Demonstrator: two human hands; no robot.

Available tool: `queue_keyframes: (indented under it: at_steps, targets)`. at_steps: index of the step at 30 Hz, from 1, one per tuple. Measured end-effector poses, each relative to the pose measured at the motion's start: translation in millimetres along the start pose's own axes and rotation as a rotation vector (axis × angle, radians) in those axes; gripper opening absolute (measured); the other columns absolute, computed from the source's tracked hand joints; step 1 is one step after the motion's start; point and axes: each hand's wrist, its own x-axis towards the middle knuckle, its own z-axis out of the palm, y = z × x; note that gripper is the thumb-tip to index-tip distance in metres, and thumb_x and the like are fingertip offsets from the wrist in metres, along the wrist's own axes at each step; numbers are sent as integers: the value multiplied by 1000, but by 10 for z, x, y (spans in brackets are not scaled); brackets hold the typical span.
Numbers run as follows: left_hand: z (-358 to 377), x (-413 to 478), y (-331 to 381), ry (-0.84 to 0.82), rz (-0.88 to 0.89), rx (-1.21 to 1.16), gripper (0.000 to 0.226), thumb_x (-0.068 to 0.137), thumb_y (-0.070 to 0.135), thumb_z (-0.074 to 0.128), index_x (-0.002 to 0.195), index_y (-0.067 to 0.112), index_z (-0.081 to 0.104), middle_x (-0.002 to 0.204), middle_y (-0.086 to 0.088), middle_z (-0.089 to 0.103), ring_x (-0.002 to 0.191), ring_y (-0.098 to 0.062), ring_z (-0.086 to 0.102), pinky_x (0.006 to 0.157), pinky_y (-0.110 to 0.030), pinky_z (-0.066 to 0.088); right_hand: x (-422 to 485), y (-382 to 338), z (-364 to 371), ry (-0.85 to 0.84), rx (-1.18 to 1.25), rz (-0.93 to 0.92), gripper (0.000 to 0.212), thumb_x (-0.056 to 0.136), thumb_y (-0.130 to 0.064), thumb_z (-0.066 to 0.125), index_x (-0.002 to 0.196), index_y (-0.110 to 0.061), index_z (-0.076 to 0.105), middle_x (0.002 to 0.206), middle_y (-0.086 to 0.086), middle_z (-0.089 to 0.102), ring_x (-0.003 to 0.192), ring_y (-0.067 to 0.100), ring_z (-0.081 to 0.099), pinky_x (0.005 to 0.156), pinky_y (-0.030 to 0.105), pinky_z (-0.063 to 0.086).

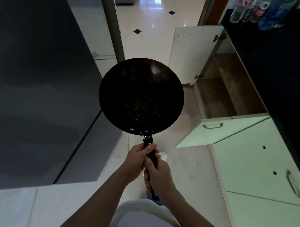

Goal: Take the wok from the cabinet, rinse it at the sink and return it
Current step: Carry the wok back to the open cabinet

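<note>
A round black wok [141,95] hangs in the air in front of me, bowl facing up, its long black handle pointing back at my body. My left hand [137,160] grips the handle near the bowl. Just behind it, my right hand [158,177] grips the handle's rear part. To the right, the lower cabinet [228,89] stands with both white doors swung open; its brown shelves look bare. The far door [190,53] stands past the wok, and the near door [219,131] juts into the aisle beside it.
A dark grey fridge-like wall [39,90] fills the left side. A black countertop [277,64] runs along the right with several plastic bottles [259,9] at its far end. White closed cabinet fronts [257,167] lie at lower right. A glossy tiled floor [150,33] leads through a doorway ahead.
</note>
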Motion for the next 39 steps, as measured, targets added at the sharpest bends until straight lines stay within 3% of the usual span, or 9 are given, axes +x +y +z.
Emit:
queue_keyframes:
  at_steps: [6, 16, 29, 35, 39]
  targets:
    - [111, 795, 647, 10, 21, -10, 17, 95, 15, 58, 99, -1, 61, 79, -6, 65, 73, -16, 65, 85, -32, 55, 885, -506, -128, -41, 14, -63, 28, 103, -22, 49, 81, -6, 55, 49, 1, 50, 34, 11, 45, 37, 26, 39]
    - [656, 2007, 1579, -35, 13, 65, 18, 97, 16, 56, 93, 2, 66, 80, -10, 65, 80, -20, 64, 91, -39, 49, 2155, -1321, -684, -47, 44, -54, 27, 101, -27, 54, 85, -5, 56, 51, -2, 51, 36, 13, 45, 38, 27, 39]
    - [1363, 3059, 1985, -263, -169, 173, 21, 96, 13, 54, 108, -4, 58, 86, -13, 63, 80, -22, 63, 84, -34, 56, 2866, -1615, -1207, 283, 120, -51, 26, 100, -36, 55, 76, -27, 57, 51, -9, 57, 42, 4, 51, 49, 27, 41]
    - [1741, 3708, 2199, -429, -317, 273, 19, 100, 15, 50, 106, -1, 58, 85, -13, 63, 80, -21, 63, 86, -36, 53, 3304, -1803, -1460, 480, 192, -36, 23, 99, -37, 56, 77, -32, 56, 51, -14, 58, 43, 1, 52, 50, 21, 41]
    - [2048, 4164, 2482, -554, -358, 419, 19, 100, 16, 48, 103, 0, 57, 80, -10, 63, 78, -19, 62, 85, -33, 52, 3660, -2078, -1593, 599, 239, -24, 23, 100, -34, 55, 78, -26, 57, 49, -11, 55, 41, 3, 49, 49, 23, 41]
